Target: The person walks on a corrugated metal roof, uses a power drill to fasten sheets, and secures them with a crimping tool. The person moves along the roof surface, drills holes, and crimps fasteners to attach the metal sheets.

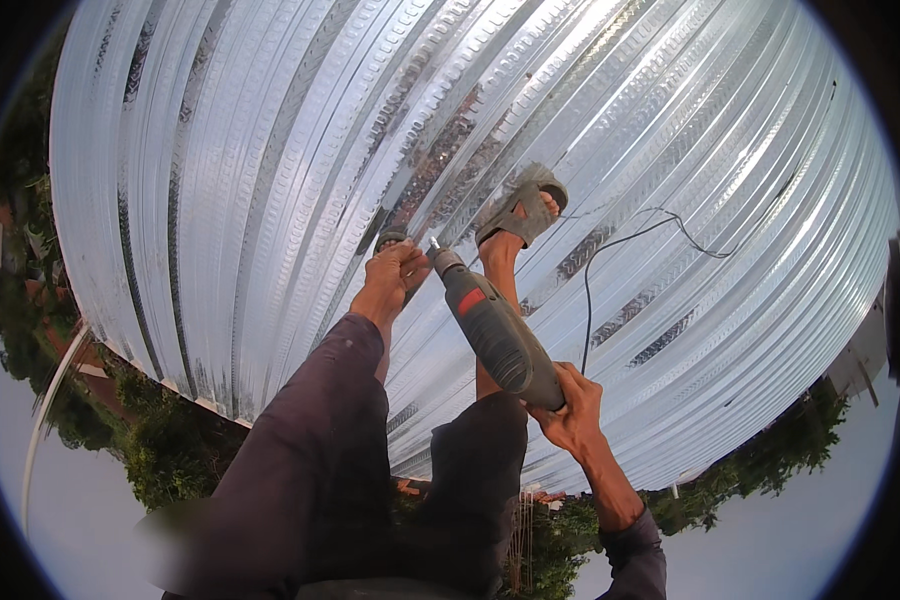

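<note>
over a ribbed metal roof (270, 150), dark grey drill (495, 335) with a red patch, slanting forward and left from the right hand (571, 410). right hand closed round the drill's near end, fingers wrapped about it. left hand (390, 280) just beside the drill's front end, on its left, thumb and bent fingertips drawn together; cannot tell whether pinching anything. at the drill's front, grey chuck (448, 258), then a small bright bit (433, 242) near the left fingertips.

nearer the body than the drill, dark trousered legs (480, 440), right shin partly hidden behind the tool. beyond the drill, to its right, grey sandal (523, 188) on the right foot; to its left, left sandal (390, 238), partly covered by the left hand. right of the drill, thin dark cord (587, 300), looping away across the ribs.

beneath the drill, roof surface shiny silver, embossed, streaked dark. past the roof edge, well left of the drill, pale sky (85, 510), green trees (160, 450), thin pale pole (50, 390).
</note>
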`<action>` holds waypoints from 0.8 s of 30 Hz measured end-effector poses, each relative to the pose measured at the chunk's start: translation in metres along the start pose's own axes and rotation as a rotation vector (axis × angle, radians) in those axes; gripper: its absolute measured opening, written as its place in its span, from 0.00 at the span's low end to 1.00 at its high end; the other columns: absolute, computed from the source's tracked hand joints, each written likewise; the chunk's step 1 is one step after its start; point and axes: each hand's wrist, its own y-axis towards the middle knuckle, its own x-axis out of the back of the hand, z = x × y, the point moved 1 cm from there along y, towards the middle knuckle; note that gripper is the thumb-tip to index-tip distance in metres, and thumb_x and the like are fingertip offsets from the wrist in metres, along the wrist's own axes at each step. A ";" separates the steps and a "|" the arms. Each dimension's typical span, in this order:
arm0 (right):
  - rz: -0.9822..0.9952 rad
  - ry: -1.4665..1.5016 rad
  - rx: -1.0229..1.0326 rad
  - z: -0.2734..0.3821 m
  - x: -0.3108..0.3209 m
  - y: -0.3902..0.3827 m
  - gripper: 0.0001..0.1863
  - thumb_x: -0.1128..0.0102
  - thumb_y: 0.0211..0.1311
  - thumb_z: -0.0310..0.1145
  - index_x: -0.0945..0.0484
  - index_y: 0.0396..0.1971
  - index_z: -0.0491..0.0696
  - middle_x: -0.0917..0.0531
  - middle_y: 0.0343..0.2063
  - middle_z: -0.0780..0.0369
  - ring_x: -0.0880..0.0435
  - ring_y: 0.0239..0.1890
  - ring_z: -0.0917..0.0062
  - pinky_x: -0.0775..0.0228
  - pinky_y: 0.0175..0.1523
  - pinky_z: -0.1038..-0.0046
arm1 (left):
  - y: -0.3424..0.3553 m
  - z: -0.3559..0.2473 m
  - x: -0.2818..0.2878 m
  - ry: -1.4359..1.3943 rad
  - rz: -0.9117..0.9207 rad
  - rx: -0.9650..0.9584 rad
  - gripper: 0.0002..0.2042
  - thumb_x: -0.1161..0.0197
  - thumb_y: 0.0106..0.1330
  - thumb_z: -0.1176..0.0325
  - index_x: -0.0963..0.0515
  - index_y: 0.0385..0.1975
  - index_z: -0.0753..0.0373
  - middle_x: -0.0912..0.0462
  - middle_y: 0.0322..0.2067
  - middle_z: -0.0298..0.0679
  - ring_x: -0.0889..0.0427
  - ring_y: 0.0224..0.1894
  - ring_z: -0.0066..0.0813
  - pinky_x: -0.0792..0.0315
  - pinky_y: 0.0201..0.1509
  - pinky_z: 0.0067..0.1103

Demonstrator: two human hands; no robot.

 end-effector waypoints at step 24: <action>-0.038 0.046 0.090 -0.076 -0.091 -0.060 0.33 0.27 0.32 0.26 0.23 0.48 0.41 0.16 0.36 0.54 0.15 0.32 0.59 0.22 0.35 0.65 | 0.051 0.078 0.052 -0.251 0.272 0.200 0.11 0.44 0.74 0.65 0.27 0.42 0.68 0.19 0.39 0.50 0.17 0.42 0.41 0.22 0.53 0.37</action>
